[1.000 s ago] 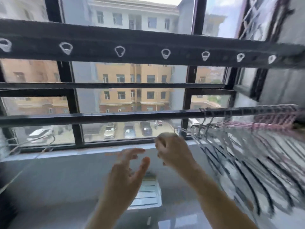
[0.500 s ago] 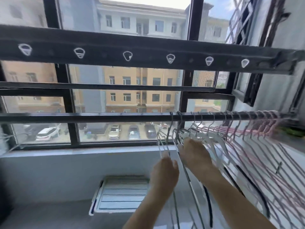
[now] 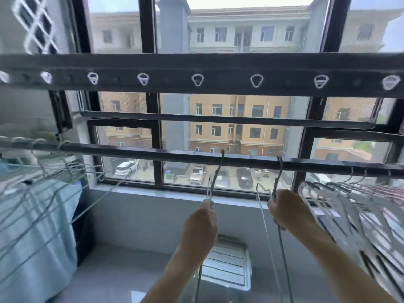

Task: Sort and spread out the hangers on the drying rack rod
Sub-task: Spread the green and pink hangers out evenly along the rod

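A dark drying rack rod (image 3: 166,155) runs across the window at mid height. My left hand (image 3: 201,226) grips the neck of a thin wire hanger (image 3: 215,178) whose hook sits on the rod near the middle. Further right, my right hand (image 3: 286,212) grips another wire hanger (image 3: 277,178), also hooked on the rod. A dense bunch of white and pink hangers (image 3: 349,206) hangs at the rod's right end. Several more wire hangers (image 3: 72,171) hang at the left end.
Above the rod runs a dark bar with white hanging holes (image 3: 197,79). A light blue cloth (image 3: 37,226) hangs at the lower left. A white ribbed mat (image 3: 227,265) lies on the floor under the window. The windowsill (image 3: 153,191) runs behind the hands.
The camera view swung left, showing the rod's left end. Both hands slid two hangers leftward out of the right bunch; they now hang apart near the rod's middle.
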A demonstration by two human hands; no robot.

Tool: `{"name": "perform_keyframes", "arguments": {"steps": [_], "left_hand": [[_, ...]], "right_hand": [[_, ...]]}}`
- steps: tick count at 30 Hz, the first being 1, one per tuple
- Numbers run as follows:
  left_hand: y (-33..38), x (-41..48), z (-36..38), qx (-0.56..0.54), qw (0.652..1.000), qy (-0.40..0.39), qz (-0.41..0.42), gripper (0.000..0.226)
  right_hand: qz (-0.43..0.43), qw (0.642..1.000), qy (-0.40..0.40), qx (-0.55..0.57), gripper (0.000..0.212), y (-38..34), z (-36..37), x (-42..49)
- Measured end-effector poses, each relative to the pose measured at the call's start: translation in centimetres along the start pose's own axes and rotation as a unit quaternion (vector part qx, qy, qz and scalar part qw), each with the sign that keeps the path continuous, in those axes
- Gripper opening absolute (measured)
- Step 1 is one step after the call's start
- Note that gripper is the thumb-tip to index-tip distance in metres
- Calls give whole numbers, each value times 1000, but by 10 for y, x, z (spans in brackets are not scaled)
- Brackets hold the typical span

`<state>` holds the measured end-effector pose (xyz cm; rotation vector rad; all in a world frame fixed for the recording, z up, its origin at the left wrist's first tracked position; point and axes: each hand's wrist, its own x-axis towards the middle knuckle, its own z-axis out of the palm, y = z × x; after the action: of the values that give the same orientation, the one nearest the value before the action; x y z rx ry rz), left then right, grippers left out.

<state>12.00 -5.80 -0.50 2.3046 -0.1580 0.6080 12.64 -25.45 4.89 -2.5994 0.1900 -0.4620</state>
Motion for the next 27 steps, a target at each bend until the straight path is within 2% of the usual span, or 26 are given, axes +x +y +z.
{"name": "perform_keyframes", "arguments": {"steps": [4,9,14,27], "left_hand": [[-47,7,-44,25,999,34,-17,29],[-101,15,-96,63,995,67,-39,26],[-151,24,-133,51,992,88,-71,25],[-207,31,-181,64,992,101,-43,23]], "right_hand": [[-57,998,-16,18,28,-53,30,-8],[-96,994,-50,33,23,-116,63,-12],[-130,988,-66,49,23,-167,94,-9],[-158,984,-65,42,22,-245,151,-12]]}}
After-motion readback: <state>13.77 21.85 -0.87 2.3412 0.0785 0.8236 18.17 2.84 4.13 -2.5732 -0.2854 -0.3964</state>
